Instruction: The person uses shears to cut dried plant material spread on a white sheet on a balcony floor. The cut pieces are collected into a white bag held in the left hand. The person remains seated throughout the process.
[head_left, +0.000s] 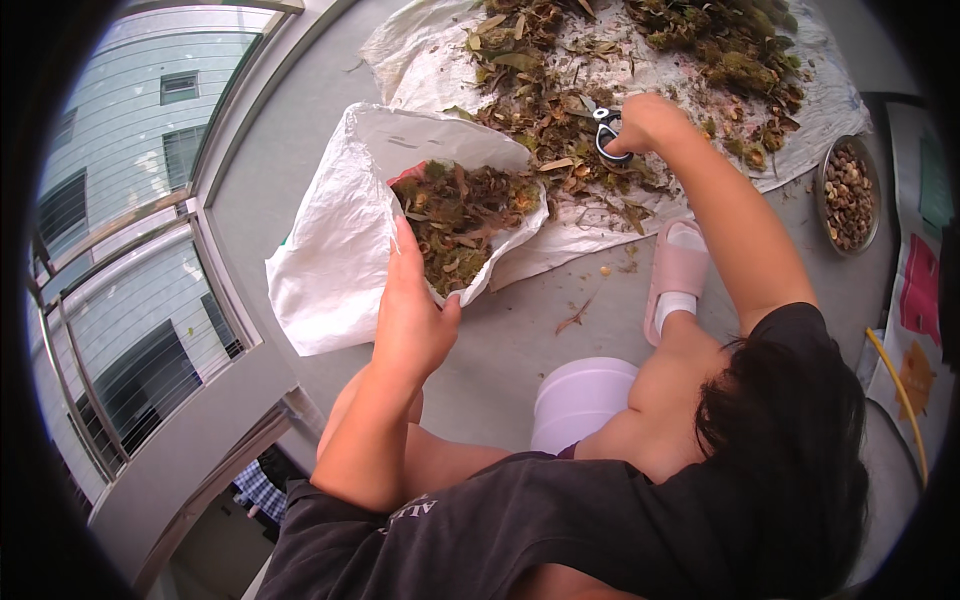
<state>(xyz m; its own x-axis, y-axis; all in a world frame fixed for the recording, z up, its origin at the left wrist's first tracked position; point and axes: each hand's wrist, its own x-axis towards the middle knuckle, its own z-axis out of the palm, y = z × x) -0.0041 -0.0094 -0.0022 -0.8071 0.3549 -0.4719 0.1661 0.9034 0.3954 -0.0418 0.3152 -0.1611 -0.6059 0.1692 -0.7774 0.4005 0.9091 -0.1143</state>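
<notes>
My left hand (420, 311) grips the near edge of a white woven sack (326, 262), whose mouth gapes toward the right. Brown and green spiny husks (457, 217) with dry leaves lie inside it. My right hand (637, 131) holds a pair of scissors (606, 131) by the black-and-white handles, with fingers in the loops. Their blades point up and left into husk debris (570, 142), and the tips are partly hidden there. The debris is spread over a flat white sheet (427, 64) of woven plastic, beyond and right of the sack.
A metal bowl of brown nuts (847, 196) stands at the right. More husks (720, 45) are heaped at the sheet's far side. A pale round stool (581, 397) and my pink slipper (679, 262) are near me. A railing (217, 277) runs along the left.
</notes>
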